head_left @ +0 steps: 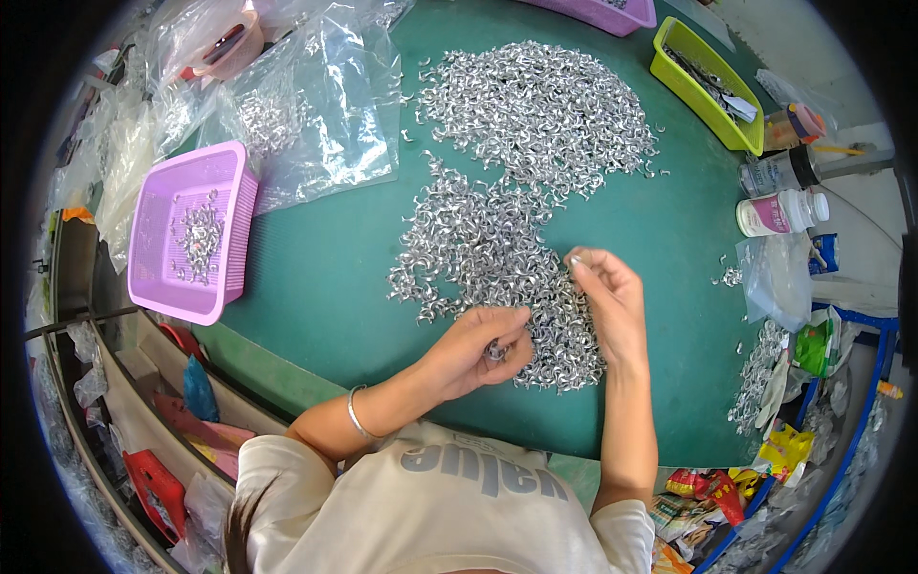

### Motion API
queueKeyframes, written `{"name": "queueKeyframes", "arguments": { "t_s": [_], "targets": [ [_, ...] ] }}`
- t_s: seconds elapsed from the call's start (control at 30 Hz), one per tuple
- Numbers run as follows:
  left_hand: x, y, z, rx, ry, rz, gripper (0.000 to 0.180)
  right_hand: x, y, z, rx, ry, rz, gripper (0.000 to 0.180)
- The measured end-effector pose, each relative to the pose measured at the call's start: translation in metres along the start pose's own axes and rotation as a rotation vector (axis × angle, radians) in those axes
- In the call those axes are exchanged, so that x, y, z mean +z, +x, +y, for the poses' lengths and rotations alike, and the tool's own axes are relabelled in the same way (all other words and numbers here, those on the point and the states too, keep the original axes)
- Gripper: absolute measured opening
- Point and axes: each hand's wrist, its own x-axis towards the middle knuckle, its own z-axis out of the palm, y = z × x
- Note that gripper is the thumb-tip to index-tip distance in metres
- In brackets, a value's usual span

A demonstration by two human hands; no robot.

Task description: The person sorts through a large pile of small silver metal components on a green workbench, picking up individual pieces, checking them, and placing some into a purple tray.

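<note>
Small, shiny, crescent-shaped metal pieces [478,239] lie in a heap on the green tabletop in front of me. My left hand [483,349] is curled at the heap's near left side, with a few metal pieces [494,351] showing inside its bent fingers. At the right edge of the same heap, my right hand [612,297] has its thumb and forefinger pinched together. Whatever sits between those fingertips is too small to make out. Farther back, a larger heap of the same pieces [540,115] touches the near one.
On the left stands a purple basket [239,234] with some pieces inside, beside a clear plastic bag [335,143]. A green bin [741,137] and a white bottle [765,215] stand along the right edge. More loose pieces [755,378] lie at the near right.
</note>
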Motion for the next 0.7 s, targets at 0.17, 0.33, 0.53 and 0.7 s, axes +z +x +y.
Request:
{"name": "queueKeyframes", "arguments": {
  "t_s": [0.17,0.33,0.53,0.7],
  "targets": [
    [0.018,0.003,0.001,0.056,0.138,0.179,0.023,0.023,-0.047,0.001,0.137,0.673,-0.151,0.008],
    [0.028,-0.004,0.002,0.006,0.214,0.171,0.018,0.029,-0.063,0.006,-0.174,0.245,-0.088,0.012],
    [0.039,-0.014,-0.002,0.397,0.814,0.309,0.008,0.035,-0.083,-0.009,-0.311,-0.063,0.045,0.015],
    [0.047,-0.020,0.001,0.469,0.867,0.275,0.011,0.040,-0.090,-0.012,-0.277,0.131,0.060,0.015]
  ]
}}
